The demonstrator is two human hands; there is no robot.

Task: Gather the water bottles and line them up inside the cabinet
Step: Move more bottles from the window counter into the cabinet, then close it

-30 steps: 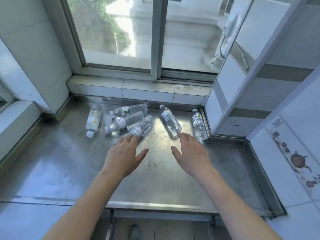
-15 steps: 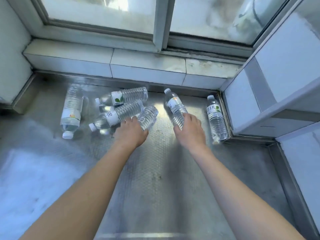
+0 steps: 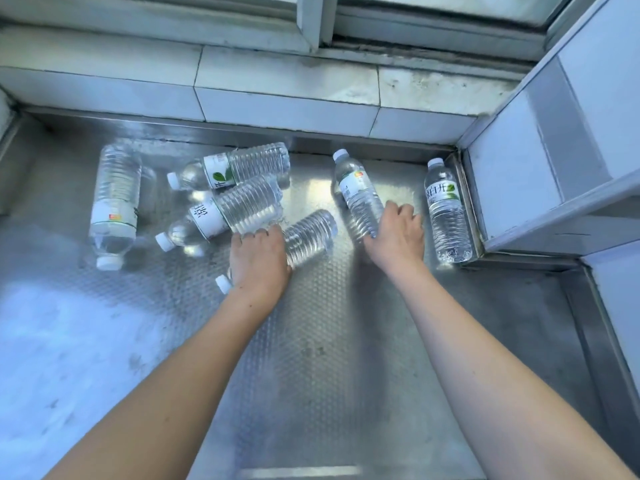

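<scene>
Six water bottles lie on the shiny metal tabletop (image 3: 311, 358) below the window sill (image 3: 277, 88). The left hand (image 3: 259, 261) curls round one bottle (image 3: 308, 235) in the middle. The right hand (image 3: 398, 233) curls round another bottle (image 3: 358, 195) nearer the sill. A third bottle (image 3: 446, 209) lies just beside the right hand.

- The rightmost water bottle (image 3: 447, 211) has a white label reading "凉白开" beside a green leaf.
- The middle-left bottle (image 3: 221, 215) shows "凉"; other labels are unreadable.
</scene>
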